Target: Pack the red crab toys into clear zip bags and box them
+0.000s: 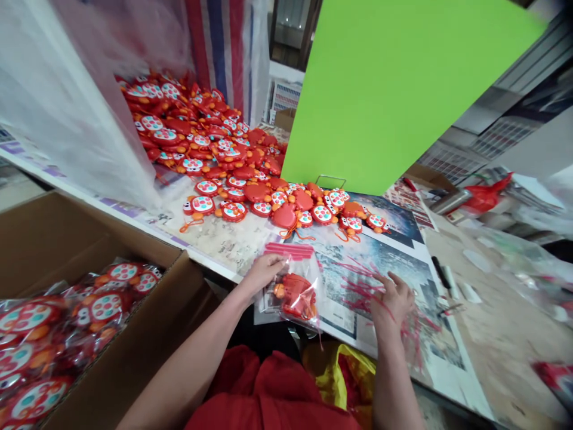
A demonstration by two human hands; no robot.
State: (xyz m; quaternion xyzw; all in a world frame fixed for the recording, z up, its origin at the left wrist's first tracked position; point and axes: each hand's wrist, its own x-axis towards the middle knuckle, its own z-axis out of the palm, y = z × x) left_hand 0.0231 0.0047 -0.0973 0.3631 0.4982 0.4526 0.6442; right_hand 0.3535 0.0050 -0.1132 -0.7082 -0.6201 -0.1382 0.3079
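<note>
My left hand (pixel 264 272) grips the upper left edge of a clear zip bag (pixel 293 280) with a red seal strip, and a red crab-shaped toy (pixel 298 295) sits inside it at the table's near edge. My right hand (pixel 393 301) rests with fingers spread on a stack of empty clear bags with red strips (pixel 358 280) lying flat on the table. A big heap of loose red crab toys (pixel 215 143) with coloured dot faces covers the far left of the table, thinning out toward the middle (pixel 313 212).
An open cardboard box (pixel 147 334) at my lower left holds several bagged toys (pixel 94 310). A large green sheet (pixel 394 83) stands behind the table. Clear plastic sheeting (pixel 67 101) hangs at left. A black pen (pixel 441 272) and clutter lie at right.
</note>
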